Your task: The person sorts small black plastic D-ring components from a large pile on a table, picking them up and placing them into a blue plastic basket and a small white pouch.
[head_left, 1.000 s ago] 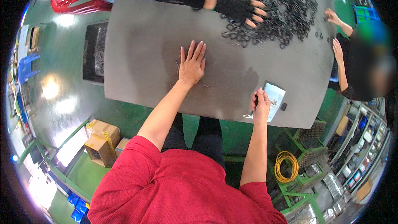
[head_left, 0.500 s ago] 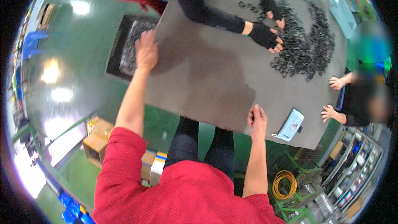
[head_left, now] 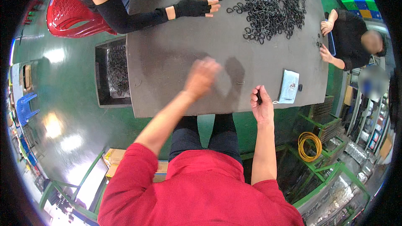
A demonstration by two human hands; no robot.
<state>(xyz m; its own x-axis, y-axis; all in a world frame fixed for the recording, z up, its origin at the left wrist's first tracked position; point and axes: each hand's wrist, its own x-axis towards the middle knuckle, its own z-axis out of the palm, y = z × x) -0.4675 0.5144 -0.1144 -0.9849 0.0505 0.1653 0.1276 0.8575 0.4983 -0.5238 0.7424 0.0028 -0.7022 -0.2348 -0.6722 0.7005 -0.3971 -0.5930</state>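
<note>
My left hand (head_left: 203,76) is over the grey table (head_left: 184,54), smeared by motion, so its fingers cannot be made out. Near the table's front edge my right hand (head_left: 263,106) is closed around a small black piece (head_left: 258,97), whose exact kind is mostly hidden by the fingers. Just right of that hand lies a pale blue face mask (head_left: 289,86) with a white loop, and a small black object (head_left: 300,87) beside it. A thin, light-coloured strand (head_left: 240,83) rests on the tabletop between my hands.
Black ring-shaped parts (head_left: 272,10) are heaped at the far side. A co-worker's black-gloved hand (head_left: 194,7) reaches in from the left; another person's hands (head_left: 327,27) are at the right edge. A black crate (head_left: 100,79) stands left, near a red chair (head_left: 56,14).
My left hand has moved from above the crate rightward over the table. My right hand stays near the front edge, turned more upward. The view has shifted, and the gloved co-worker's arms have moved.
</note>
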